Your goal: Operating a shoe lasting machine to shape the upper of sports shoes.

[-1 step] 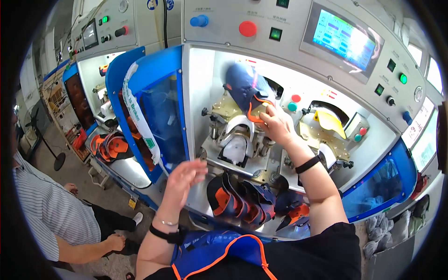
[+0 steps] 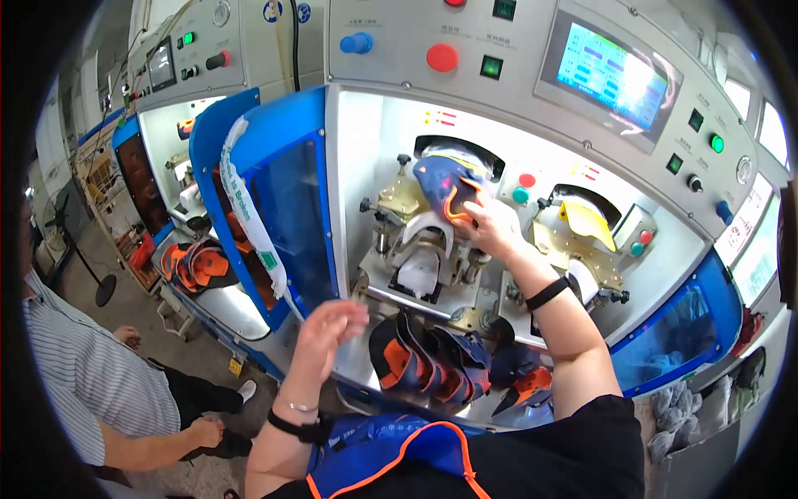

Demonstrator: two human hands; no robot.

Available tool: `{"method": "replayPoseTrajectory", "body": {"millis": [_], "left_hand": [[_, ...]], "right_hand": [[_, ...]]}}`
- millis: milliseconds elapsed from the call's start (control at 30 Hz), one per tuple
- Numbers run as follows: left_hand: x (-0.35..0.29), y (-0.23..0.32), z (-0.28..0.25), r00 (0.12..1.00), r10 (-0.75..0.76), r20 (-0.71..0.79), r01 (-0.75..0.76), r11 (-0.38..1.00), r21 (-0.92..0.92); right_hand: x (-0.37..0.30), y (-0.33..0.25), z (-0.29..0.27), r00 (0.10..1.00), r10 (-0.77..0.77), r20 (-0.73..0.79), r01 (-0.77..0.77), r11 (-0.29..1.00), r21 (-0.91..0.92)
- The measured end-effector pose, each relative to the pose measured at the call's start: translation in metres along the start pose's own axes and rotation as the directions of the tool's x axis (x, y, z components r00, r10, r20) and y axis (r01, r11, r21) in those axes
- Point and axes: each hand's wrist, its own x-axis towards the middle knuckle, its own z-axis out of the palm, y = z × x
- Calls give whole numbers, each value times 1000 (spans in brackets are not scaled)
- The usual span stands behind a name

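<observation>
My right hand (image 2: 495, 226) pinches the orange-trimmed edge of a dark blue shoe upper (image 2: 437, 178). The upper lies over the left yellow pad (image 2: 459, 156) inside the lit machine bay, which hides most of that pad. Below it is a white heel-shaped mould (image 2: 417, 273) between metal clamps. My left hand (image 2: 329, 331) is held in front of the bay, fingers apart, with nothing in it. Close to it, a row of dark blue and orange shoe uppers (image 2: 428, 358) stands on the machine's front ledge. More uppers (image 2: 525, 382) lie right of that row.
A second station with a yellow pad (image 2: 586, 223) is at the right of the bay. Blue doors (image 2: 287, 200) flank it; the control panel (image 2: 374, 21) hangs above. On the left, a person in a striped shirt (image 2: 125, 366) stands near another machine holding orange-and-black uppers (image 2: 195, 264).
The shoe upper, raised and blurred before, has come down onto the left yellow pad, uncovering part of the pad and the dark opening behind. My left hand has moved slightly down.
</observation>
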Motion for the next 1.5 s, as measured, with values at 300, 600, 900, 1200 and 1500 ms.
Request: {"method": "replayPoseTrajectory", "body": {"millis": [300, 600, 900, 1200, 1500], "left_hand": [[-87, -30, -56, 925, -242, -294, 187, 961, -203], [-100, -33, -66, 907, -263, -330, 196, 955, -223], [-92, -50, -59, 859, -405, -313, 333, 906, -261], [-42, -95, -15, 860, -482, -169, 472, 876, -94], [17, -230, 6, 952, -290, -100, 291, 752, 592]], "right_hand": [[94, 5, 12, 932, 354, 78, -351, 935, -50], [126, 18, 46, 856, 517, 17, -517, 854, 61], [6, 27, 55, 764, 619, -182, -641, 759, -110], [-80, 7, 5, 911, 340, -235, -274, 922, 273], [-260, -119, 20, 957, 216, 193, -289, 739, 609]]}}
